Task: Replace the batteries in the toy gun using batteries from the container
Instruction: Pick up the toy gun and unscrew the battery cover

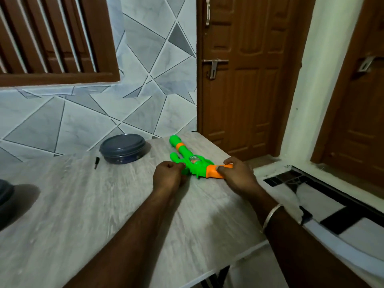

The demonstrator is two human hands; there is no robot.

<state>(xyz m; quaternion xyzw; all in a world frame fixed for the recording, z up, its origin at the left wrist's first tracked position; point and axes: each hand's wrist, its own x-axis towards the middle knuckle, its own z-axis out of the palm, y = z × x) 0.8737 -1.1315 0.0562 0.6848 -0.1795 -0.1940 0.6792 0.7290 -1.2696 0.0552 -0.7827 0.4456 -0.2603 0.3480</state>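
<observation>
A green and orange toy gun [185, 151] lies flat on the grey wood-grain table [83, 204], barrel pointing away toward the wall. My right hand [236, 173] grips its orange stock end, thumb and fingers curled round it. My left hand [169, 175] is curled against the green grip part at the gun's left side; what its fingers hold is hidden. A round dark-blue container [122, 148] with its lid on stands at the back of the table, left of the gun. No batteries are visible.
A small black screwdriver [96, 162] lies left of the container. A dark object [5, 193] pokes in at the left edge. The table's right edge runs just beside the gun, with floor, a step and brown doors [245, 80] beyond.
</observation>
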